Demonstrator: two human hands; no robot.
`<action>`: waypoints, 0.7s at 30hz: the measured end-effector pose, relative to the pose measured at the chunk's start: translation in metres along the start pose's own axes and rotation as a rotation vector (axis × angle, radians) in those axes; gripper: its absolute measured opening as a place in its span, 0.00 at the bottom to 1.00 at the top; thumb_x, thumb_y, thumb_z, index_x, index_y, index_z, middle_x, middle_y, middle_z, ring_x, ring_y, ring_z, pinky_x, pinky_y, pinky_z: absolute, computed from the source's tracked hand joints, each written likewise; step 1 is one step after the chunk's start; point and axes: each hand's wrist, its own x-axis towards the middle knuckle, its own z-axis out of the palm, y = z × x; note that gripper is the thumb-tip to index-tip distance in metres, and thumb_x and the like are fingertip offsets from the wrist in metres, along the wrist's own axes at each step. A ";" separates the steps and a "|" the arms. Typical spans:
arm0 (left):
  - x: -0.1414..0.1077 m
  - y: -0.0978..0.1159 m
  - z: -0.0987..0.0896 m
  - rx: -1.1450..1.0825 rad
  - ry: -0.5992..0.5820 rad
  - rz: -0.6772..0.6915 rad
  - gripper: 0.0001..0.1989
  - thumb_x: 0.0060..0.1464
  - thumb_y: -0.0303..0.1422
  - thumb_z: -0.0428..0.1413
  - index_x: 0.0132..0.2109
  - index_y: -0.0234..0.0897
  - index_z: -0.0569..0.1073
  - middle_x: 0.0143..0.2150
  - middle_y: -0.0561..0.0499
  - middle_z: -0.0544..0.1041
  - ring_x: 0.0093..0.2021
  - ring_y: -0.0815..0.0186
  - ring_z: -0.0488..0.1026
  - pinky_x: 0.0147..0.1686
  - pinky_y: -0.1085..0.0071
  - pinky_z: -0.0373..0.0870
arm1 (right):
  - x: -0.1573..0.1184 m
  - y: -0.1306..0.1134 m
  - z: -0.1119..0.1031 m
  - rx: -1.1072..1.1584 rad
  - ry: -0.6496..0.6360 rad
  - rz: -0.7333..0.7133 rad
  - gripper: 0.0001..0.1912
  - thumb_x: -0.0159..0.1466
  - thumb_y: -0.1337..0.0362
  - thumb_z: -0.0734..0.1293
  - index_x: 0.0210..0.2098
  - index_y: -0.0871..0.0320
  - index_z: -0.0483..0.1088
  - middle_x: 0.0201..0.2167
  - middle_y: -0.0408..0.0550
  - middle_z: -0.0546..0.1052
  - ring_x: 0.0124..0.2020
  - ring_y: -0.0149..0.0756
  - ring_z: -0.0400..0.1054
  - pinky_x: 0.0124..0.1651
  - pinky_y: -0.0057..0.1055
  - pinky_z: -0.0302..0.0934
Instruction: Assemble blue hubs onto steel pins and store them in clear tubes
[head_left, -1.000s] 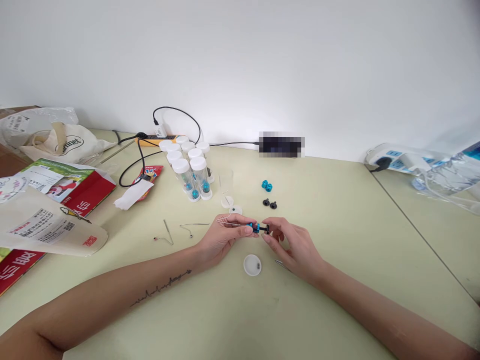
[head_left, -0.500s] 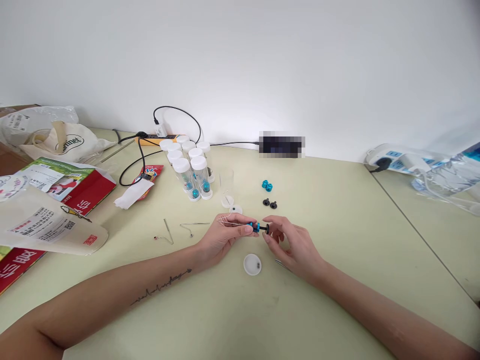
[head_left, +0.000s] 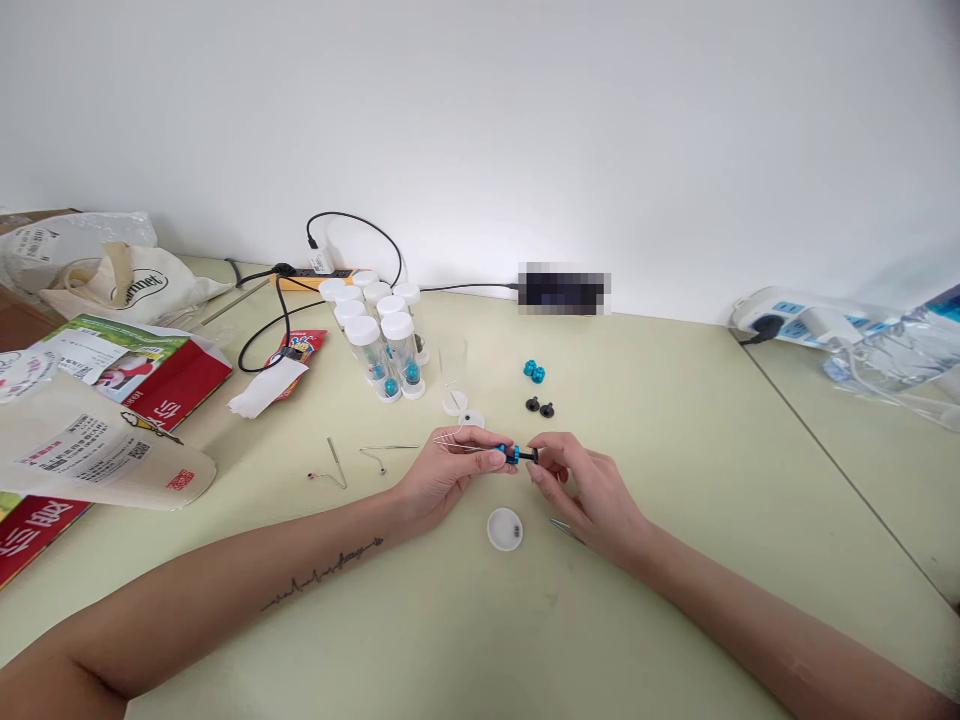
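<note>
My left hand pinches a small blue part with thin metal wires sticking out to the left. A black stem with a round black head extends from its right side, and the fingertips of my right hand close on that head. Below the hands lies a white round lid holding tiny dark pieces. Two blue knobs and two black flanged pieces rest behind my right hand. A clear tube stands behind my left hand, near another white lid.
Several white-capped tubes stand at the back left. Bent metal wires lie left of my left hand, and a metal tool lies by my right palm. Packages fill the left side. A power strip sits at the right.
The fingertips of my right hand have closed in on the black head, where they were slightly apart around it. My left hand has stayed in place.
</note>
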 end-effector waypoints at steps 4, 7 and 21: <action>0.000 0.000 0.000 0.006 -0.001 0.001 0.09 0.46 0.27 0.63 0.38 0.32 0.78 0.36 0.48 0.79 0.36 0.68 0.76 0.45 0.71 0.69 | 0.001 0.000 0.000 0.000 0.010 0.000 0.07 0.67 0.65 0.56 0.45 0.54 0.55 0.23 0.37 0.66 0.22 0.28 0.57 0.28 0.25 0.54; 0.000 0.000 0.000 0.005 -0.004 0.002 0.09 0.46 0.27 0.63 0.38 0.32 0.78 0.36 0.48 0.79 0.36 0.68 0.76 0.45 0.72 0.69 | 0.001 0.000 0.000 -0.008 0.013 0.001 0.05 0.67 0.64 0.56 0.43 0.54 0.56 0.22 0.37 0.65 0.22 0.27 0.57 0.27 0.25 0.54; -0.001 0.001 0.002 -0.007 0.016 -0.009 0.10 0.44 0.28 0.64 0.37 0.33 0.78 0.36 0.48 0.79 0.35 0.68 0.75 0.45 0.70 0.68 | 0.002 -0.004 -0.003 -0.030 0.001 0.018 0.06 0.68 0.62 0.54 0.44 0.55 0.56 0.22 0.38 0.66 0.22 0.29 0.58 0.27 0.26 0.55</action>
